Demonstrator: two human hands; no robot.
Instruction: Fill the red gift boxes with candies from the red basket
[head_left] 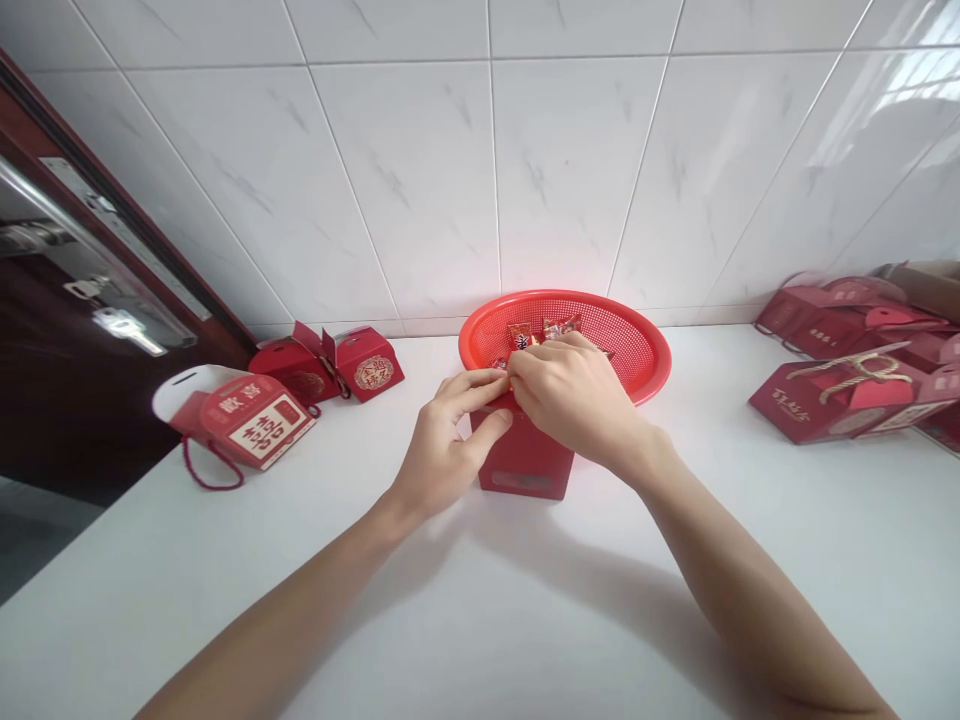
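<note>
A red gift box [525, 462] stands upright on the white table in front of me. My left hand [454, 435] grips its upper left side, the thumb on the front face and the fingers along the top edge. My right hand [574, 395] is closed over the box's top, its fingers bent downward against the left fingertips. Whatever those right fingertips pinch is hidden from view, as is the box's opening. Just behind the box sits a red plastic colander [634, 345], in which several wrapped sweets [520, 335] show.
On the left, a red and white box with a cord handle [259, 420] lies near smaller red boxes [367, 362]. More red boxes [825, 400] are grouped at the right. A tiled wall [405, 180] closes off the back; a dark door with keys [127, 325] stands left.
</note>
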